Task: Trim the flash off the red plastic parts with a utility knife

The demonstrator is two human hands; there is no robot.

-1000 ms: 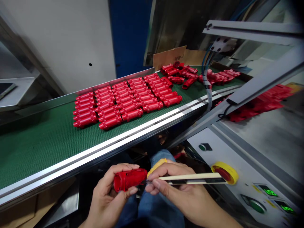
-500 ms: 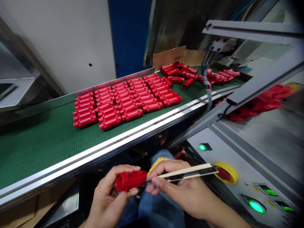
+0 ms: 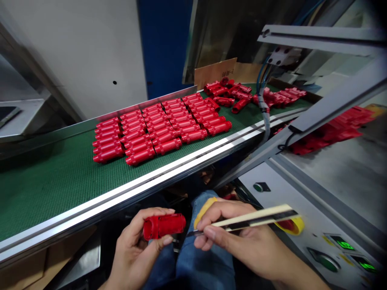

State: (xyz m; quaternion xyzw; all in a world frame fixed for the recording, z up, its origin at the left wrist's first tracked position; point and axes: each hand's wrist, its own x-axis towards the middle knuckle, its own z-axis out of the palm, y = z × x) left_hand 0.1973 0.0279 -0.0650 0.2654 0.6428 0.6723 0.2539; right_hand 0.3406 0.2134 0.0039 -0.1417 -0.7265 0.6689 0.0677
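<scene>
1. The left hand (image 3: 133,245) grasps a red plastic housing (image 3: 171,224) between thumb and fingers, on the wearer's side of the conveyor's (image 3: 60,177) near edge.
2. The housing's long axis runs roughly left to right, its open end leftward.
3. The right hand (image 3: 236,231), fingers pinched around a cream-and-black utility knife (image 3: 256,218), lies right of the housing; the blade tip sits just beside its right end, apparently not touching.

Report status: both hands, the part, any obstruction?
Left hand gripping red part, open end leftward. Right hand holding knife, tip just off the part. Nothing visible between them.
</scene>
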